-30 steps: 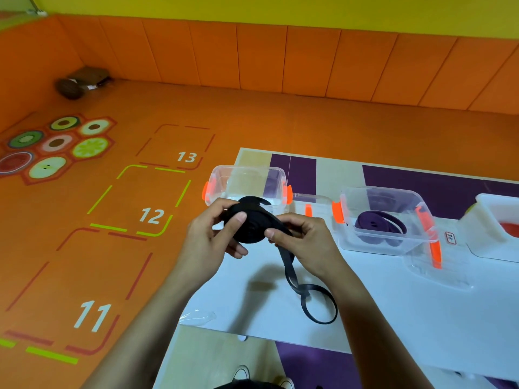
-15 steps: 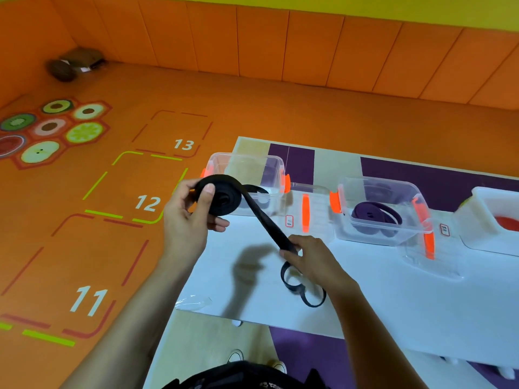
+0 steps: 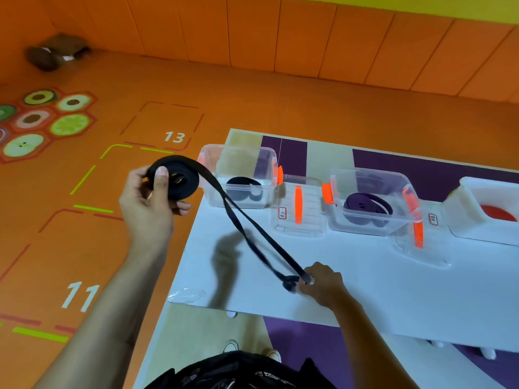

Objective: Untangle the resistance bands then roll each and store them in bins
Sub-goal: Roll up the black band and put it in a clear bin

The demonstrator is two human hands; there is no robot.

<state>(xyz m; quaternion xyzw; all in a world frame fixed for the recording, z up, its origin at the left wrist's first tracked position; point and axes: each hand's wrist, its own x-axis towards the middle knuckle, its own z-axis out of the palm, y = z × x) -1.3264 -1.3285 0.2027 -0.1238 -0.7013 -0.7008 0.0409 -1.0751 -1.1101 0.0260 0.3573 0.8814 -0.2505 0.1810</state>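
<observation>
My left hand (image 3: 150, 203) grips a partly rolled black resistance band (image 3: 179, 178), held up off the left edge of the white table (image 3: 365, 290). Two black strands stretch taut down and right from the roll to my right hand (image 3: 323, 283), which pinches the band's loose end just above the tabletop. A clear bin with orange latches (image 3: 241, 178) holds another black rolled band (image 3: 244, 189). A second clear bin (image 3: 373, 203) holds a purple rolled band (image 3: 365, 206).
A white bin (image 3: 483, 209) with something red inside (image 3: 497, 213) stands at the far right. Two clear lids with orange clips (image 3: 300, 209) (image 3: 418, 234) lie beside the bins. The orange floor with numbered squares lies to the left; a dark bag (image 3: 56, 51) sits by the wall.
My hands have pulled apart: the left carried the roll up and left, the right drew the loose end down and right, so the band unrolled and is stretched taut.
</observation>
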